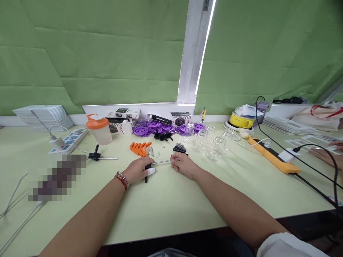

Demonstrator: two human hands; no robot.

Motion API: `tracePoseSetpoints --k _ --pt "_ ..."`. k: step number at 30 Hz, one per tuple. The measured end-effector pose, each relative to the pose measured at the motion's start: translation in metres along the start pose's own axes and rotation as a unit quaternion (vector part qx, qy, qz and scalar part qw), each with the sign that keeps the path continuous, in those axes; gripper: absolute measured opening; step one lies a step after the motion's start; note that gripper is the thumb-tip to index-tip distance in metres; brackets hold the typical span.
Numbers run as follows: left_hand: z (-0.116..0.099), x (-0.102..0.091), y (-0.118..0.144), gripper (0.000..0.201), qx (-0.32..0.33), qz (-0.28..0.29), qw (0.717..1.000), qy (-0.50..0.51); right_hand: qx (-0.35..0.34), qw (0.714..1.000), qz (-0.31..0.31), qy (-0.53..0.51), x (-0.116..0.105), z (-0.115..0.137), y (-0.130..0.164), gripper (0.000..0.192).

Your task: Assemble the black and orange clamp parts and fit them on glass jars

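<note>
My left hand [138,170] grips the black T-handle of a screwdriver-like tool [160,162], with a white cot on one fingertip. Its thin metal shaft runs right to my right hand [182,165], whose fingers pinch the shaft's tip. Both hands rest on the pale green table [171,200]. Just beyond them lie orange plastic pieces [139,147], a few small screws [154,152] and a cluster of small black parts [179,148].
A second T-handle tool [100,155] lies to the left, near an orange-lidded shaker cup [99,129] and a white power strip [68,140]. Purple wheels [155,127], boxes, clear glass jars [211,142], an orange power strip [273,156] and black cables are beyond. Another person's hand [325,155] is at far right.
</note>
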State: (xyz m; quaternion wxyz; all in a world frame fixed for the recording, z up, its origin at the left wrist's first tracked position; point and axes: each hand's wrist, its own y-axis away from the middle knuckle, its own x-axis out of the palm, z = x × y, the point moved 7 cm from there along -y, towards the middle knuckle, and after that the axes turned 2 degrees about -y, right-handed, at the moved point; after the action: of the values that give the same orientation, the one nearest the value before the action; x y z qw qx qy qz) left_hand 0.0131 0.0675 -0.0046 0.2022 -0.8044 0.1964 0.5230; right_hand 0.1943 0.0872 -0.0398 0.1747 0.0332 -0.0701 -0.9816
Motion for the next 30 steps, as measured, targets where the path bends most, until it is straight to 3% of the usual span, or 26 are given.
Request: tracePoseSetpoints --k 15,21,30 --pt "0.0008 0.0002 -0.0011 0.037 -0.003 -0.002 1.000 0.010 -0.040 0.997 -0.013 0.068 -0.0019 -0.0067 -0.0088 0.022" --pt "0.0006 -0.0005 -0.0008 0.038 -0.009 -0.001 1.000 0.021 -0.034 0.999 0.001 0.037 0.0008 -0.0007 -0.0028 0.010" --pt "0.0004 -0.0006 -0.0007 0.038 -0.005 0.001 1.000 0.014 -0.031 0.999 0.002 0.040 0.0014 -0.0012 -0.0041 0.011"
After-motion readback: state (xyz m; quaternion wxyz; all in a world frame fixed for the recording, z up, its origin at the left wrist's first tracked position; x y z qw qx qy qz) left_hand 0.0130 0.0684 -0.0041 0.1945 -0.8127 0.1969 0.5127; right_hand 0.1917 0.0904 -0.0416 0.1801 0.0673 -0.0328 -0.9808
